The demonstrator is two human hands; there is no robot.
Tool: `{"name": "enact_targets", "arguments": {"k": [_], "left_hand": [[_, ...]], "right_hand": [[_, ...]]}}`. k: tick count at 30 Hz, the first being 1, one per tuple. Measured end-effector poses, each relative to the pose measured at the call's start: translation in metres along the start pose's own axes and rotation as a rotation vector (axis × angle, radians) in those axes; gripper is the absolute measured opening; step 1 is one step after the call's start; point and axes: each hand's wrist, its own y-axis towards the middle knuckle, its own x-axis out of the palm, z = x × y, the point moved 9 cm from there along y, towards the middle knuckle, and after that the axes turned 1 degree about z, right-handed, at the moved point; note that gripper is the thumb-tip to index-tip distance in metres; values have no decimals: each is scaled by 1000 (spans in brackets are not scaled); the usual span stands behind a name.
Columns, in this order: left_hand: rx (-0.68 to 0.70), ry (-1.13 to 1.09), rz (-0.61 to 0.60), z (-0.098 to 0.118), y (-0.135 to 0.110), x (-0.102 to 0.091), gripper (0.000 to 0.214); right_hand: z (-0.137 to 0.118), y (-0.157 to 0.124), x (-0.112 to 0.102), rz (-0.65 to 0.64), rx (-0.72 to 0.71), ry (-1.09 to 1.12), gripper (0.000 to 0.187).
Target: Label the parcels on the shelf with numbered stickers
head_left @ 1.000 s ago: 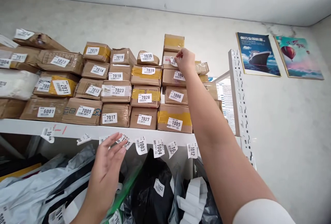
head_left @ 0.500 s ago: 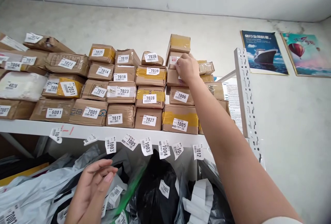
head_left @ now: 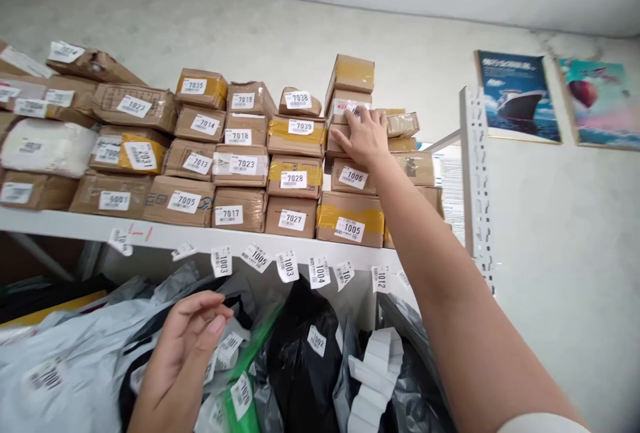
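Observation:
My right hand [head_left: 365,136] reaches up to a stack of cardboard boxes on the upper shelf. Its fingers are spread, and their tips touch the front of a small brown box [head_left: 361,97], second from the top. A white label [head_left: 354,113] on that box shows partly above the fingers. On top rests a box with yellow tape [head_left: 354,74]; below the hand is the box labelled 1006 [head_left: 344,184]. Low on the left, my left hand [head_left: 193,346] is open and half curled, holding nothing, in front of bagged parcels.
Rows of labelled boxes [head_left: 240,194] fill the white shelf [head_left: 165,234], whose front edge carries several loose labels [head_left: 287,266]. Beneath lie a black bag [head_left: 295,353], white bags [head_left: 85,359] and a folded white label strip [head_left: 377,366]. A perforated post [head_left: 475,179] stands at right.
My right hand's fingers have gone from a pinch to spread against the box, and a label shows beneath them. The view has shifted slightly. My left hand stays low and half curled.

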Motion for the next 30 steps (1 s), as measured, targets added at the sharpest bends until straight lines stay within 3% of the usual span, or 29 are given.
{"name": "enact_targets", "arguments": {"k": [4,9,11,14,17,20,23,27,30], "left_hand": [[-21,40,-24,1,-8,-13,37],[-18,144,-21,-34,8,-28,32],[38,212,27,-50,31,-40,29],[109,337,256,-63,81,-76,25],[86,413,511,-69,132,-118,38],[14,478,590,-76,177,-148,46],[-23,520,539,-83,201,-165,33],[-11,592,583,-81,188,-178,22],[96,647,532,-66,166,-156,28]], "right_hand": [[-18,-1,-1,4,-5,93,69],[-12,-16,-2,119,92,137,75],[-10,-20,-2,172,76,141,76],[-11,-25,-9,220,38,175,76],[-22,-41,-40,356,-26,201,67],[-47,-79,-82,451,-170,278,45],[-81,-138,-116,386,-377,450,36],[-136,-234,-135,137,-653,626,31],[-176,-296,-134,16,-773,670,17]]}}
